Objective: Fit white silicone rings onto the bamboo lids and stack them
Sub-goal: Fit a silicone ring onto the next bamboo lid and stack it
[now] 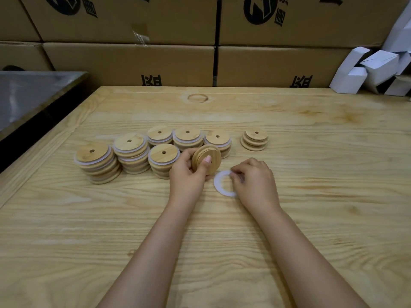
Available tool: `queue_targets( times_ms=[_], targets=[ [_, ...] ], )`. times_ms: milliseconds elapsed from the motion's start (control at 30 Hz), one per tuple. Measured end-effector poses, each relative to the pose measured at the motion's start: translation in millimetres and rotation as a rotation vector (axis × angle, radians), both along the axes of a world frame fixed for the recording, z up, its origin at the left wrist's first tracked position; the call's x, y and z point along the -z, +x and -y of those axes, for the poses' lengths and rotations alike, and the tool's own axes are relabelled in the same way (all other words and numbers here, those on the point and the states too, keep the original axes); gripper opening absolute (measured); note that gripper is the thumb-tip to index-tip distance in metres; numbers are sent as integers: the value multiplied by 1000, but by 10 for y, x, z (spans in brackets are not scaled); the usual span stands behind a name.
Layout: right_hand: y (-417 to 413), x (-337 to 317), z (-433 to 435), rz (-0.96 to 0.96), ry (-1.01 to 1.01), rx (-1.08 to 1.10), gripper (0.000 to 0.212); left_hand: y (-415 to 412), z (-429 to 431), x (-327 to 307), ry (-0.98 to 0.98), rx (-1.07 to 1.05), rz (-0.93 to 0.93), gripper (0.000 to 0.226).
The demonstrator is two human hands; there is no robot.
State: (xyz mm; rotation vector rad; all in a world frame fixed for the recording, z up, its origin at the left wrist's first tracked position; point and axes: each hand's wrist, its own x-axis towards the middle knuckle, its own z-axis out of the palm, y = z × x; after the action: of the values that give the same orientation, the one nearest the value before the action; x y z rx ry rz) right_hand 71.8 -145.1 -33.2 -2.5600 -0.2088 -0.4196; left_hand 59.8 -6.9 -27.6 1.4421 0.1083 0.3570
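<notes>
My left hand grips one bamboo lid tilted on its edge above the table, thumb across its face. Just to its right, my right hand pinches a white silicone ring by its upper right edge; the ring hangs beside the lid without touching it. Behind my hands stand several stacks of ringed lids, white rings showing between the discs. A separate short stack of lids without visible rings stands to the right.
The wooden table stretches wide to the right and front. Cardboard boxes wall off the back. White folded cartons pile at the back right. A dark tray or surface lies beyond the table's left edge.
</notes>
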Motion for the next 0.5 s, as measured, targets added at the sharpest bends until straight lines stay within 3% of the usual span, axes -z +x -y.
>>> queue_targets(
  times_ms=[167,267,367,500],
  targets=[
    [-11,-46,12,33,-66,-25,18,15,-9,16,0,-20,-11,13],
    [-25,-61,11,84,-46,-31,11,16,-16,9,9,-18,12,29],
    [-33,-78,-16,152,104,-54,4,2,-19,-15,50,2,43,40],
    [-66,-96,-64,234,313,-216,7,-17,-33,-32,21,30,68,35]
  ],
)
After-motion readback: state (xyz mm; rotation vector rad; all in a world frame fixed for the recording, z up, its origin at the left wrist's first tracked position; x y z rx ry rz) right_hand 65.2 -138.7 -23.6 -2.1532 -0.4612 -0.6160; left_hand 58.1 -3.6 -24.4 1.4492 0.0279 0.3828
